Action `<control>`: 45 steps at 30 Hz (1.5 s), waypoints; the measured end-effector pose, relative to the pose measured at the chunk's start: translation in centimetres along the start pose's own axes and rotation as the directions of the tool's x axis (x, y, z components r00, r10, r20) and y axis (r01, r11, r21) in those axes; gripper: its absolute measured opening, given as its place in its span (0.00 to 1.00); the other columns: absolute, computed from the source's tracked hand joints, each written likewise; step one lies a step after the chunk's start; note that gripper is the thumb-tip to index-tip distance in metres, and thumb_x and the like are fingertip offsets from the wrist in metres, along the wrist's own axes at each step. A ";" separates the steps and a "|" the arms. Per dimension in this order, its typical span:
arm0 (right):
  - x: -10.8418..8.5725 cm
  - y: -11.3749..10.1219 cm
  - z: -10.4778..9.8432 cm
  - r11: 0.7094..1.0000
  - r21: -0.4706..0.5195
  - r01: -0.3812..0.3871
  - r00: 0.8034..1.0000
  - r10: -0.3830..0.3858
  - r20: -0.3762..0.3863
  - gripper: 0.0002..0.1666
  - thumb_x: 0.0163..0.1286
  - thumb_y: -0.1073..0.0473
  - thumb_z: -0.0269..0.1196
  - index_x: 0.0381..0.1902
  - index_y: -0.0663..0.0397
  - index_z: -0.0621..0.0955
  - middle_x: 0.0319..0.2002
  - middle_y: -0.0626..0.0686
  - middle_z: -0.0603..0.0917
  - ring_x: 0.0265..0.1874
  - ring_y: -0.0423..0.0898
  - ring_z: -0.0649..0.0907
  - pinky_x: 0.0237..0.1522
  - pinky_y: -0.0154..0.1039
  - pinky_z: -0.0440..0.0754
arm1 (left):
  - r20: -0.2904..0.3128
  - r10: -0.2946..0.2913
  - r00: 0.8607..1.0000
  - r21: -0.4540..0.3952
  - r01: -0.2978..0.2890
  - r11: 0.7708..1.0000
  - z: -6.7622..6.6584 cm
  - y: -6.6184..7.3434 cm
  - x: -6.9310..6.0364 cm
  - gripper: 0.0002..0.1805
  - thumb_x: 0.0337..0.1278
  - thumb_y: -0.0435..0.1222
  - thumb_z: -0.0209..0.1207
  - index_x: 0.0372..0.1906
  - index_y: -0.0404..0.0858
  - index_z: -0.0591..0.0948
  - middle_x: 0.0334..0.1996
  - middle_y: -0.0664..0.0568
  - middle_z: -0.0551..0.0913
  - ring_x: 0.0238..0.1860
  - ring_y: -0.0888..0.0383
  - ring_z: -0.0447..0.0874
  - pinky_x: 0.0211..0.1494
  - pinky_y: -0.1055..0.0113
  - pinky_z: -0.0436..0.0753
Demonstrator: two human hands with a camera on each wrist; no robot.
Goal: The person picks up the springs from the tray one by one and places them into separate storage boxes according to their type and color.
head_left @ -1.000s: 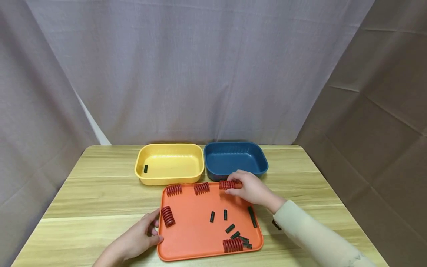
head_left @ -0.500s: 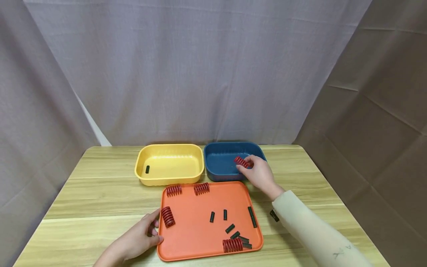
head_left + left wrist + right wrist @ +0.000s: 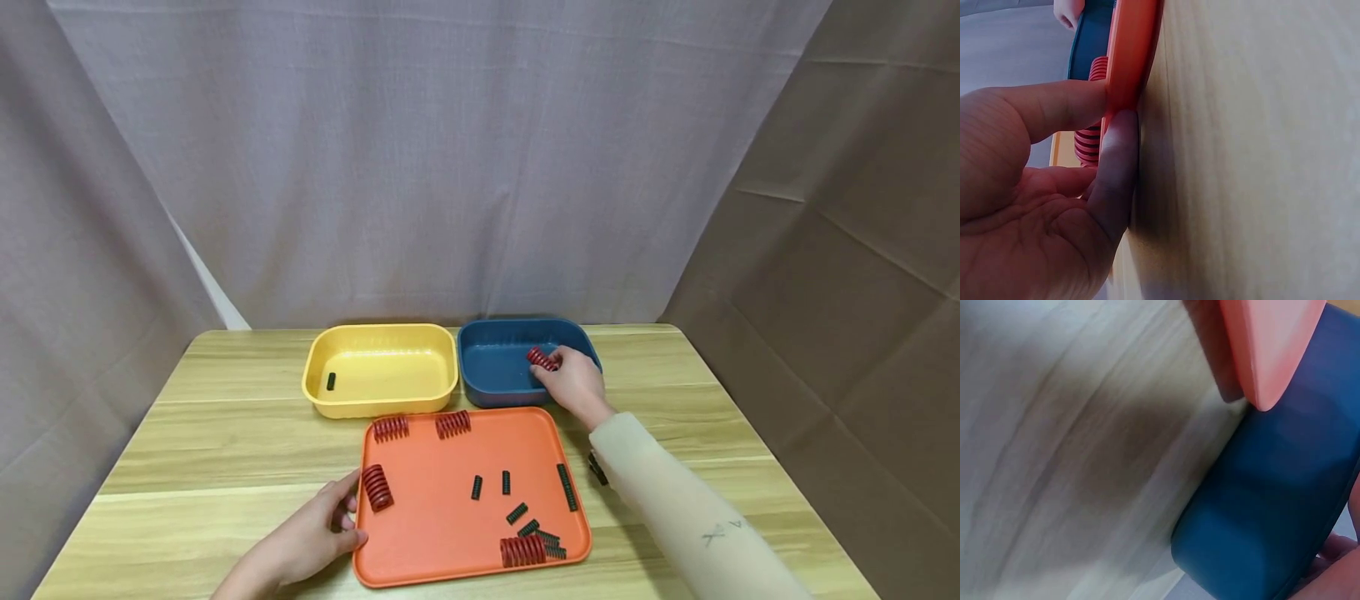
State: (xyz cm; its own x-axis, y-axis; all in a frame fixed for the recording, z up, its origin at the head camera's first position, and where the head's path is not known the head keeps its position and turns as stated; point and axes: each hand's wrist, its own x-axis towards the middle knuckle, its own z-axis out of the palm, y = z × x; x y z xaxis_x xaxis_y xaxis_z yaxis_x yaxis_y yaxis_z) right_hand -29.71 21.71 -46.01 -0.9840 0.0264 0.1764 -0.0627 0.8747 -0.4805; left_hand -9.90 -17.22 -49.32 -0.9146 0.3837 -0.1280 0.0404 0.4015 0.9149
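My right hand (image 3: 576, 382) holds a red coil spring (image 3: 542, 359) over the blue bin (image 3: 495, 392), low at its right side. In the right wrist view only part of that hand (image 3: 1338, 569) shows beyond the bin's wall, and the spring is hidden. My left hand (image 3: 318, 533) pinches the left edge of the orange tray (image 3: 435, 533); in the left wrist view the tray's rim (image 3: 1127, 56) sits between thumb and fingers. Red springs lie on the tray: one (image 3: 377, 487) by my left hand, two along the far edge, one (image 3: 523, 551) at the near right.
Several small black springs (image 3: 517, 513) lie on the tray's right half. A yellow bin (image 3: 381, 408) left of the blue one holds one black spring (image 3: 331, 381). A black piece (image 3: 597, 468) lies on the wooden table under my right forearm. Grey curtains stand behind.
My right hand has lifted the red spring from the tray's far right edge and carried it forward over the blue bin. My left hand has stayed at the tray.
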 end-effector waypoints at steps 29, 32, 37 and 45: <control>0.2 -0.2 -0.3 0.996 -0.049 -0.072 0.992 0.077 0.103 0.22 0.59 0.40 0.68 0.32 0.54 0.79 0.28 0.53 0.81 0.23 0.50 0.77 0.24 0.42 0.71 | -0.007 -0.016 1.000 -0.003 0.016 1.000 0.0 -0.2 0.1 0.47 0.50 0.29 0.67 0.72 0.25 0.54 0.42 0.46 0.67 0.38 0.56 0.70 0.38 0.71 0.72; 0.3 -0.3 -0.4 0.996 -0.058 -0.073 0.990 0.079 0.116 0.22 0.59 0.40 0.68 0.31 0.53 0.79 0.28 0.52 0.81 0.24 0.49 0.77 0.25 0.42 0.72 | -0.006 -0.019 1.000 -0.003 0.019 1.000 0.0 -0.2 0.1 0.47 0.50 0.29 0.67 0.72 0.25 0.54 0.42 0.46 0.67 0.38 0.55 0.70 0.38 0.71 0.72; 0.3 -0.5 -0.6 0.996 -0.065 -0.055 0.988 0.064 0.143 0.17 0.61 0.44 0.68 0.31 0.52 0.81 0.30 0.51 0.82 0.26 0.48 0.78 0.30 0.44 0.75 | -0.011 -0.016 1.000 0.002 0.016 1.000 0.0 -0.2 0.0 0.47 0.50 0.28 0.68 0.72 0.25 0.54 0.42 0.46 0.67 0.38 0.55 0.70 0.38 0.71 0.72; 0.1 -0.5 -1.0 1.000 -0.025 -0.004 0.990 0.008 0.139 0.16 0.64 0.46 0.66 0.38 0.54 0.81 0.35 0.52 0.83 0.31 0.48 0.80 0.37 0.47 0.78 | -0.019 -0.014 1.000 0.000 0.014 1.000 0.1 -0.3 0.1 0.47 0.49 0.28 0.68 0.72 0.25 0.54 0.41 0.46 0.67 0.38 0.55 0.70 0.38 0.71 0.72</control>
State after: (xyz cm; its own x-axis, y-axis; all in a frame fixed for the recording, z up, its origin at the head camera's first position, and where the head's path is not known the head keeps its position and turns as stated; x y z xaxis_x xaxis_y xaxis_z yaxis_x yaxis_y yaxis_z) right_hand -29.59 21.75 -44.95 -0.9981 -0.0344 0.0518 -0.0544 0.8867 -0.4592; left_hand -9.95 -17.23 -49.69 -0.9225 0.3621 -0.1340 0.0272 0.4072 0.9130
